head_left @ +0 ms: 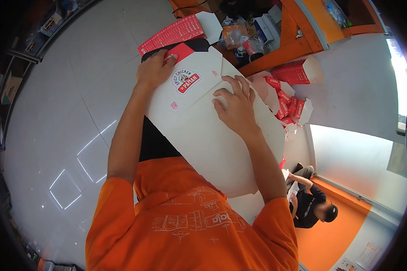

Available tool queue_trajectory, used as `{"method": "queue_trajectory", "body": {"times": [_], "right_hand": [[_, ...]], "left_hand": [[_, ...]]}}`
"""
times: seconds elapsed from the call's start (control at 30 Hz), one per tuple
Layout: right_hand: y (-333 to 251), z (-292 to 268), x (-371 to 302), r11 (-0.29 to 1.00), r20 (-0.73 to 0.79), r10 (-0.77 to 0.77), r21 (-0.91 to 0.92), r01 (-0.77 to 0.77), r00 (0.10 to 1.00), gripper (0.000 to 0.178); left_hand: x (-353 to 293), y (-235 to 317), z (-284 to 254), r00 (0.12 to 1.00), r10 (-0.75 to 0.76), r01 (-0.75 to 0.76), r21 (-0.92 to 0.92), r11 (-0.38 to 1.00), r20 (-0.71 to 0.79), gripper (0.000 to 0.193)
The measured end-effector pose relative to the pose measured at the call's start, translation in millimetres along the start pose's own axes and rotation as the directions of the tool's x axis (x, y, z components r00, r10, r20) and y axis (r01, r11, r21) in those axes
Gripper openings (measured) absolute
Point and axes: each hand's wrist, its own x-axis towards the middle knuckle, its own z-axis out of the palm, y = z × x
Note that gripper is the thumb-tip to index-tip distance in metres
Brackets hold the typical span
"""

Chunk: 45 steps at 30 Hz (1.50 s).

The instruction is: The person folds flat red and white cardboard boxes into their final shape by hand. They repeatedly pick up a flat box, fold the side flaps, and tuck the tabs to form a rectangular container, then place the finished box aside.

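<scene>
Flat white cardboard box blanks (203,149) lie across my lap, with the far end under my hands. The top piece has a round printed logo, a small pink square mark and a bright red corner panel (182,51). My left hand (154,68) is closed over that red corner, thumb lying on the panel; its fingertips are partly hidden. My right hand (236,103) rests on the white cardboard beside the slanted edge of the top piece, its fingers bent and spread apart. Nothing shows inside the right hand.
A red printed carton (172,35) lies just beyond my left hand. On the right are another red carton (290,72) and several small red boxes (285,106). An orange wooden shelf (280,54) holds packages. A person in black (308,205) sits at the lower right.
</scene>
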Motion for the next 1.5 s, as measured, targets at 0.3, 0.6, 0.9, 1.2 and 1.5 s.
{"method": "queue_trajectory", "body": {"times": [0.3,0.6,0.9,1.2,1.5], "right_hand": [[1.2,-16.1,1.6,0.986,0.075,-0.118,-0.105,0.126,0.99,0.032],[-6.7,-39.4,-16.7,0.987,0.137,-0.117,-0.092,0.13,0.984,0.05],[128.3,-37.3,-244.4,-0.101,0.16,0.921,0.979,-0.179,0.354,0.045],[26.2,-40.8,-226.0,-0.128,0.146,0.875,0.989,-0.07,0.461,0.033],[-5.4,-97.5,-75.0,0.284,-0.228,0.618,0.957,0.057,0.752,0.022]], "left_hand": [[0.2,4.0,-5.1,0.999,0.0,-0.001,0.001,1.0,0.049,0.065],[7.7,3.4,0.7,0.997,-0.006,0.003,0.039,0.999,0.073,0.068],[-25.0,-65.7,6.8,0.978,0.201,-0.19,-0.601,0.776,-0.049,0.046],[-18.3,-73.5,12.6,0.988,0.153,-0.114,-0.741,0.661,-0.016,0.043],[11.4,-88.7,-14.1,0.748,0.34,0.256,-0.721,0.644,0.57,0.073]]}}
